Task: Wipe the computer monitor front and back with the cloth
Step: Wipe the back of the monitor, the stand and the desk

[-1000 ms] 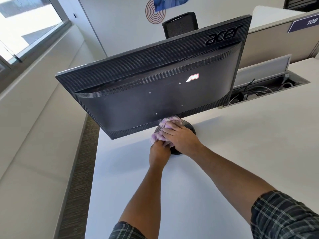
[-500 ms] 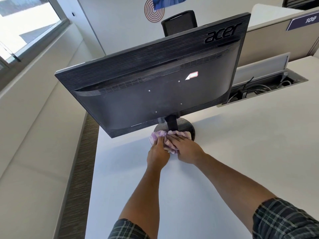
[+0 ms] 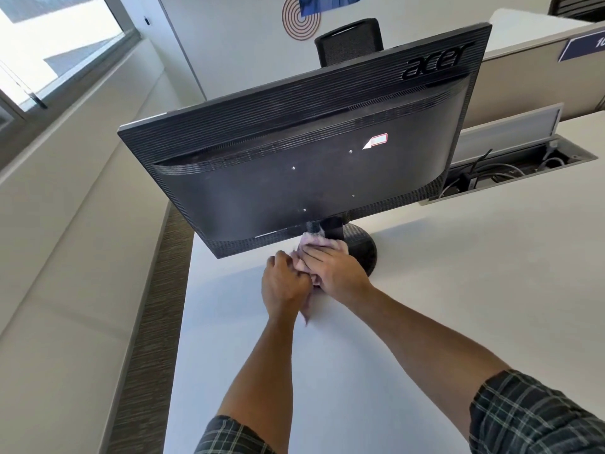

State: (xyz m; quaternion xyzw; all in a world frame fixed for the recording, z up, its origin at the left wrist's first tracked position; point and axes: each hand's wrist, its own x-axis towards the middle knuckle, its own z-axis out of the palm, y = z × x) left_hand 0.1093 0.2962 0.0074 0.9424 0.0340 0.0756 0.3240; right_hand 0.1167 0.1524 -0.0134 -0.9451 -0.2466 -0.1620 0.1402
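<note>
A black Acer monitor stands on the white desk with its back toward me, tilted, on a round black base. A pale pink cloth is bunched at the foot of the stand neck. My right hand lies flat on the cloth, pressing it against the base. My left hand is fisted just beside it, gripping the cloth's near end, which hangs below the fist. The screen side is hidden.
An open cable tray with wires is set into the desk behind the monitor on the right. A black chair back rises beyond it. The desk's left edge drops to a carpet strip and a ledge under a window.
Both hands with the cloth slid back from the stand neck toward me over the base, then forward again to the foot of the neck. The monitor has stayed put.
</note>
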